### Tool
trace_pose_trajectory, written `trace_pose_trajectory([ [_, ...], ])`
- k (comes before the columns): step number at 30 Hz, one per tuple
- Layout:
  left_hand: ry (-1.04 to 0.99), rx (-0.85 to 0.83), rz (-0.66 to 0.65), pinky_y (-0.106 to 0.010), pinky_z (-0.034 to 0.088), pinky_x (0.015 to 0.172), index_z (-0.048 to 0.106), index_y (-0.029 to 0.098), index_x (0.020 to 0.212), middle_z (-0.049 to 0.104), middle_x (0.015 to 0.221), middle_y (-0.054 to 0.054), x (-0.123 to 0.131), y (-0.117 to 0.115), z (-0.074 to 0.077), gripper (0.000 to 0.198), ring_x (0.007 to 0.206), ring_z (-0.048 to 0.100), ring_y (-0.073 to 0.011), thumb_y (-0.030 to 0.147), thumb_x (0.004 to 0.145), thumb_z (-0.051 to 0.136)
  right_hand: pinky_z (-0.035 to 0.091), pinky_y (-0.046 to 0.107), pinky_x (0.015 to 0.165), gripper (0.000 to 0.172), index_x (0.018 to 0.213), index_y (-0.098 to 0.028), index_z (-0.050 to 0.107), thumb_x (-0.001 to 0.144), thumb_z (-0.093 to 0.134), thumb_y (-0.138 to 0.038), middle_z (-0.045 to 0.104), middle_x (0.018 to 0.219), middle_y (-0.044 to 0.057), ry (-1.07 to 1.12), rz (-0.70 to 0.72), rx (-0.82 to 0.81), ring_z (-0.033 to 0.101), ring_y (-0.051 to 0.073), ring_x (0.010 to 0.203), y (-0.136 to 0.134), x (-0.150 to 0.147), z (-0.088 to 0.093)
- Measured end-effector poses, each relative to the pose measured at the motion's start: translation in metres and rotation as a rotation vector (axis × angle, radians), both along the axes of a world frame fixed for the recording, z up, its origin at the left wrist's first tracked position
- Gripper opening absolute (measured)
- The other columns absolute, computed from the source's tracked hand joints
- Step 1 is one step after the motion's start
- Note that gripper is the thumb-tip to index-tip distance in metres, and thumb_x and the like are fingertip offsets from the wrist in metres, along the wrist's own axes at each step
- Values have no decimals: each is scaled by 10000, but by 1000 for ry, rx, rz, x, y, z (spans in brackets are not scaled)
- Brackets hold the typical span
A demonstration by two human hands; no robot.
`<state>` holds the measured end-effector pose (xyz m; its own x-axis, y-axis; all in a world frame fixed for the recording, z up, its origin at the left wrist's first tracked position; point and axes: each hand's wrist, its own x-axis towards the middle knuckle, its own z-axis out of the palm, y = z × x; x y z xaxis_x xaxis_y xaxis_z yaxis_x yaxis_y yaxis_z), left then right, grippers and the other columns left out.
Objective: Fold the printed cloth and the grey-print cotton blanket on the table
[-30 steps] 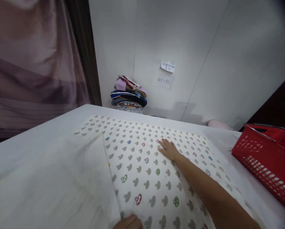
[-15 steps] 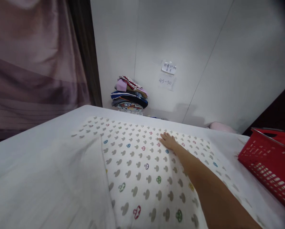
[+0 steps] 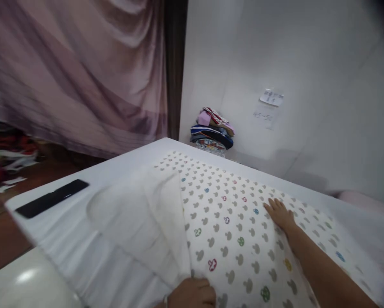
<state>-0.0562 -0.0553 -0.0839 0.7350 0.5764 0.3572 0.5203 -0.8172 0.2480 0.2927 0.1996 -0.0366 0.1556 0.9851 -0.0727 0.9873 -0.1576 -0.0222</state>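
A white cloth printed with grey and coloured mushrooms [image 3: 230, 231] is spread over the table. On its left lies a plain white layer [image 3: 137, 214], its edge running down the print; I cannot tell if it is the same cloth turned over. My left hand [image 3: 194, 294], at the bottom of the view, is closed at the lower end of that edge, gripping the fabric. My right hand [image 3: 280, 215] rests palm down on the far right of the print, fingers spread, holding nothing.
A long black flat object [image 3: 52, 199] lies at the left edge of the white table [image 3: 140, 157]. Beyond the far edge is a stack of folded fabrics [image 3: 212, 130] by the wall. A pink curtain [image 3: 114, 77] hangs at the left, with scraps [image 3: 8, 162] below.
The view has swung left, bringing in the black object and losing the red basket. My left hand has come into view, closed on the fabric. My right hand stays flat on the print.
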Motion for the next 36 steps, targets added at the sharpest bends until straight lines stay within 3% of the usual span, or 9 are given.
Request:
trace_pose_trajectory([
  [3,34,5,-15,-235,335,544,460,176,634,609,801,45,0,0,11,266,689,474,-82,271,782,660,186,563,1046,599,1423,-241,305,899,186,-506,213,1504,83,-7,99,53,174,281,1375,-12,-32,1],
  [7,47,4,-69,-249,354,566,507,193,710,605,814,40,-3,-1,25,188,700,473,-98,305,781,640,142,508,1091,594,1435,-260,272,909,169,-515,174,1517,30,55,467,105,110,236,1392,-59,-87,-9],
  [9,51,-1,-83,-259,365,592,536,209,780,602,835,36,-5,-4,34,130,734,481,-111,326,819,578,135,490,1102,598,1434,-266,272,906,174,-530,172,1517,16,89,557,72,113,224,1392,-78,-104,-14],
  [12,90,5,-50,-287,359,607,546,232,844,594,866,28,-12,-12,48,137,768,488,-133,363,849,508,142,503,1099,595,1419,-252,314,899,211,-521,198,1509,31,112,532,39,133,235,1387,-87,-113,-16],
  [16,129,14,73,-301,358,644,502,209,772,570,805,1,-30,-21,61,81,748,491,-151,258,740,558,212,521,1075,560,1353,-233,437,885,281,-497,309,1467,66,220,531,101,217,255,1366,-88,-131,-12],
  [23,57,55,157,-347,366,768,458,191,701,566,731,-17,-83,-15,80,208,735,486,-158,354,817,515,335,418,1047,427,1147,-172,626,831,457,-405,570,1251,99,705,801,164,474,238,1205,-119,-234,4],
  [28,27,46,237,-356,354,844,528,193,800,613,880,-38,-116,2,92,168,897,515,-186,341,861,477,512,348,800,380,1109,-202,630,759,557,-334,664,1051,51,1106,554,-50,623,197,890,-111,-310,14],
  [31,34,25,462,-359,368,855,561,195,918,604,1060,-63,-148,13,96,136,989,513,-207,291,843,502,520,286,633,522,1221,-164,549,721,615,-300,663,1015,70,1286,275,-230,628,174,757,-94,-340,22],
  [36,70,25,1195,-430,353,925,577,160,1042,515,1258,-130,-223,27,96,247,1133,455,-284,250,826,499,511,271,705,640,1309,-192,459,706,662,-265,602,1172,105,1433,92,-236,618,199,938,-68,-371,33],
])
